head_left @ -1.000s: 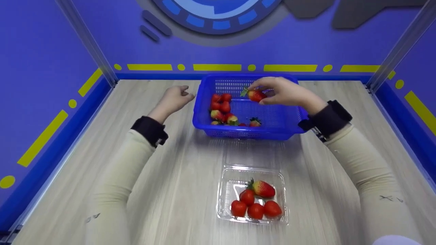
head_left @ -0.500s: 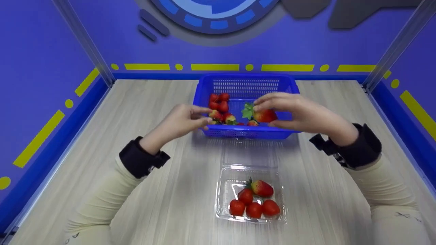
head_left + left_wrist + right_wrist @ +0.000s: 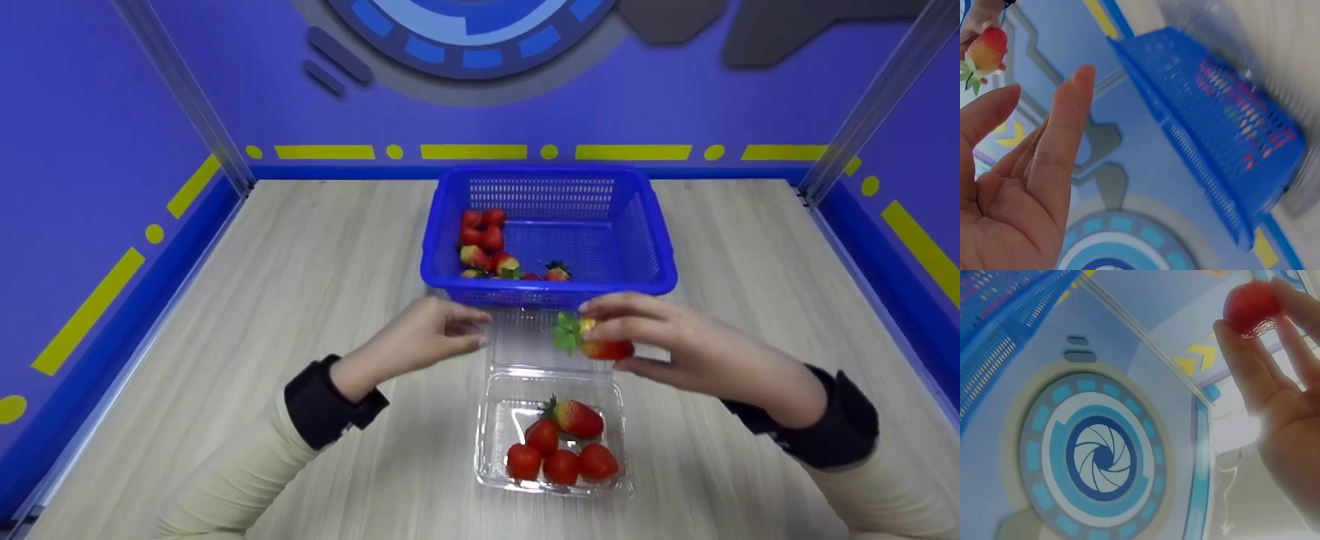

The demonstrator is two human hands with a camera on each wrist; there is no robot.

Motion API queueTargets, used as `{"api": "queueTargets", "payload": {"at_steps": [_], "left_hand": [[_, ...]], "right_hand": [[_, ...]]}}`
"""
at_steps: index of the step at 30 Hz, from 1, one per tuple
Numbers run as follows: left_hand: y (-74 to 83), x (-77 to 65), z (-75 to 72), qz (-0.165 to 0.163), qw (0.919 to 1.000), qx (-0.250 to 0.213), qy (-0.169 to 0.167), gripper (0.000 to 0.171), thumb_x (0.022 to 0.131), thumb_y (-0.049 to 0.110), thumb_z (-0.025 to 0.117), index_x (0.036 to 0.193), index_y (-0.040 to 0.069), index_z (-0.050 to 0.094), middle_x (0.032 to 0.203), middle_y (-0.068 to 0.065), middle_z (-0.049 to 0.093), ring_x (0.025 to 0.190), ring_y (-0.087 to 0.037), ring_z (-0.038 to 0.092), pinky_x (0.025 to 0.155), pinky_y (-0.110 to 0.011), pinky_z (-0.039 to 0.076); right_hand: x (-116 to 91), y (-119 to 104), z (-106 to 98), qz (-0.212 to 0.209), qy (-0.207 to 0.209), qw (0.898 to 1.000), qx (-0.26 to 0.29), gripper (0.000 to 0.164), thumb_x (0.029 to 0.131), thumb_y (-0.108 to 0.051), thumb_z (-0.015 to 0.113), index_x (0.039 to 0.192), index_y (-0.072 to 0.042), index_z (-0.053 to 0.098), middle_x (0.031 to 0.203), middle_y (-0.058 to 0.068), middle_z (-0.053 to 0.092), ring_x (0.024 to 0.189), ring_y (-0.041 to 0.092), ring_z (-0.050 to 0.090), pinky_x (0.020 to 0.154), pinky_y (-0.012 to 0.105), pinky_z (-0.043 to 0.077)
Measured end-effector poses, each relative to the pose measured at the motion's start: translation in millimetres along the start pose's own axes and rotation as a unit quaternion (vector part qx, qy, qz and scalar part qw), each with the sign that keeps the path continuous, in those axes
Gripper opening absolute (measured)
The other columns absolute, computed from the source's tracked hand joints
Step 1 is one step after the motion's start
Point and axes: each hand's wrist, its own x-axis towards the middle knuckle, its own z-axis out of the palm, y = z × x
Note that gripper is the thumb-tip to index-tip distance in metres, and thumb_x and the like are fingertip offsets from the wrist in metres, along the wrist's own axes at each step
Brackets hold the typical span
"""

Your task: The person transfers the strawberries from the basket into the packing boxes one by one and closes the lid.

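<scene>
My right hand [image 3: 675, 341] pinches a large strawberry [image 3: 606, 349] with green leaves between thumb and fingers, above the raised lid side of a clear plastic clamshell box [image 3: 489, 442]. In the right wrist view the same strawberry [image 3: 1249, 308] shows its red tip at the fingertips. My left hand [image 3: 420, 337] hovers left of the box with nothing in it, fingers loosely extended; the left wrist view shows its bare palm [image 3: 1022, 208]. Inside the box lie several strawberries [image 3: 562, 466], one with leaves [image 3: 579, 418].
Behind the hands stands a blue plastic basket [image 3: 547, 288] with several strawberries [image 3: 491, 238] along its left and front sides. The pale wooden table [image 3: 315, 247] is bounded by blue panels [image 3: 375, 112] at the back and sides.
The right hand has carried the strawberry out of the basket and toward me, over the clear box. The left hand has moved from beside the basket toward the box.
</scene>
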Motion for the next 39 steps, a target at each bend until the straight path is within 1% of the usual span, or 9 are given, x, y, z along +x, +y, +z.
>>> {"api": "queueTargets", "payload": {"at_steps": [3, 5, 7, 9, 15, 18, 22, 30, 39], "left_hand": [[-11.8, -2.4, 13.0, -0.001, 0.9999, -0.003, -0.016, 0.039, 0.098, 0.014, 0.068, 0.13, -0.008, 0.065, 0.121, -0.023, 0.074, 0.111, -0.032, 0.074, 0.092, -0.034, 0.063], [-19.2, -2.7, 18.9, -0.003, 0.9997, -0.01, -0.021, 0.039, 0.098, 0.014, 0.068, 0.129, -0.009, 0.066, 0.122, -0.024, 0.073, 0.111, -0.033, 0.074, 0.092, -0.035, 0.063], [-25.5, -2.6, 22.5, -0.008, 0.9996, -0.014, -0.023, 0.038, 0.097, 0.014, 0.069, 0.127, -0.009, 0.067, 0.121, -0.024, 0.073, 0.11, -0.032, 0.074, 0.091, -0.035, 0.063], [-32.1, -2.1, 25.7, -0.016, 0.9994, -0.017, -0.023, 0.037, 0.096, 0.015, 0.07, 0.125, -0.009, 0.068, 0.117, -0.024, 0.075, 0.103, -0.03, 0.076, 0.086, -0.031, 0.063], [-49.4, -2.6, 40.3, -0.074, 0.9959, -0.041, -0.033, 0.039, 0.096, 0.018, 0.07, 0.125, -0.008, 0.068, 0.1, -0.022, 0.079, 0.082, -0.028, 0.075, 0.064, -0.02, 0.057], [-56.1, -1.6, 49.0, -0.095, 0.9931, -0.056, -0.04, 0.04, 0.097, 0.018, 0.07, 0.125, -0.009, 0.067, 0.101, -0.023, 0.078, 0.092, -0.037, 0.077, 0.068, -0.027, 0.062], [-63.0, 1.6, 57.4, -0.11, 0.9895, -0.081, -0.047, 0.04, 0.096, 0.018, 0.07, 0.124, -0.01, 0.068, 0.102, -0.023, 0.078, 0.092, -0.034, 0.078, 0.071, -0.031, 0.064], [-67.2, 7.9, 63.5, -0.133, 0.9841, -0.107, -0.048, 0.04, 0.095, 0.017, 0.072, 0.123, -0.011, 0.068, 0.102, -0.023, 0.078, 0.09, -0.033, 0.079, 0.075, -0.034, 0.065], [-62.2, 11.6, 62.2, -0.132, 0.9857, -0.086, -0.059, 0.034, 0.093, 0.013, 0.074, 0.119, -0.009, 0.071, 0.1, -0.024, 0.078, 0.086, -0.033, 0.078, 0.071, -0.033, 0.065]], "right_hand": [[-10, -10, 6, 0.05, -0.036, 0.998, -0.025, 0.032, 0.1, -0.011, 0.065, 0.131, -0.013, 0.062, 0.135, 0.015, 0.06, 0.123, 0.024, 0.06, 0.103, 0.015, 0.052], [-16, -14, 11, 0.077, -0.06, 0.995, -0.036, 0.045, 0.092, -0.003, 0.074, 0.133, -0.016, 0.061, 0.134, 0.013, 0.061, 0.115, 0.025, 0.064, 0.094, 0.023, 0.06], [-21, -16, 16, 0.087, -0.071, 0.993, -0.043, 0.059, 0.082, 0.007, 0.08, 0.132, -0.017, 0.061, 0.132, 0.012, 0.062, 0.11, 0.026, 0.067, 0.086, 0.033, 0.064], [-24, -16, 24, 0.085, -0.077, 0.993, -0.04, 0.06, 0.078, 0.008, 0.081, 0.129, -0.017, 0.063, 0.129, 0.011, 0.064, 0.107, 0.026, 0.068, 0.084, 0.036, 0.065], [-28, -12, 56, 0.079, -0.12, 0.988, -0.051, 0.048, 0.077, 0.007, 0.083, 0.116, -0.017, 0.068, 0.12, 0.009, 0.068, 0.106, 0.024, 0.07, 0.086, 0.036, 0.064], [-34, -9, 73, 0.071, -0.135, 0.985, -0.078, 0.044, 0.076, 0.005, 0.083, 0.113, -0.016, 0.07, 0.117, 0.008, 0.069, 0.106, 0.023, 0.07, 0.089, 0.036, 0.064], [-42, -5, 86, 0.066, -0.128, 0.985, -0.099, 0.042, 0.074, 0.005, 0.084, 0.108, -0.014, 0.071, 0.115, 0.009, 0.07, 0.107, 0.024, 0.069, 0.091, 0.037, 0.063], [-46, 0, 92, 0.091, -0.141, 0.98, -0.111, 0.04, 0.074, 0.003, 0.086, 0.106, -0.013, 0.07, 0.112, 0.009, 0.067, 0.101, 0.023, 0.068, 0.085, 0.032, 0.063], [-43, 2, 99, 0.123, -0.176, 0.972, -0.094, 0.031, 0.079, 0.0, 0.083, 0.102, -0.015, 0.068, 0.102, 0.004, 0.062, 0.091, 0.015, 0.059, 0.077, 0.024, 0.059]]}}
